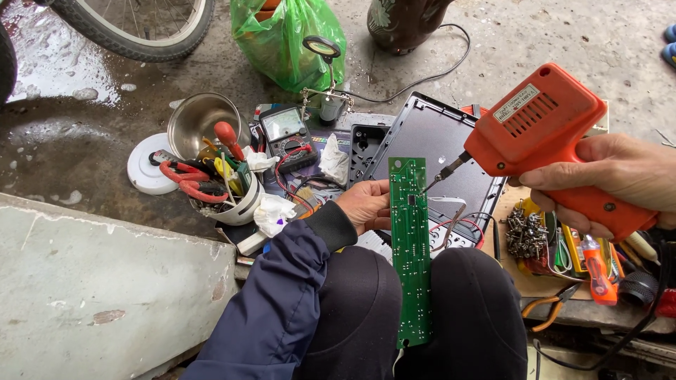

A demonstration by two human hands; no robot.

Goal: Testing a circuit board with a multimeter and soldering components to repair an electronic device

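Observation:
My left hand (365, 205) holds a long narrow green circuit board (410, 253) upright over my knees, gripping its left edge near the top. In my right hand (611, 184) is an orange pistol-shaped soldering gun (546, 137). Its thin tip (431, 184) touches the upper right part of the board. Red and white wires (454, 224) trail from behind the board toward a black plastic panel (436, 144) lying on the ground beyond it.
A white cup (229, 193) full of pliers and screwdrivers stands at left beside a steel bowl (201, 121) and a multimeter (285, 130). Screws (527, 229), cutters and small tools lie on cardboard at right. A green bag (289, 39), bicycle wheel (137, 28) and concrete slab (105, 295) surround.

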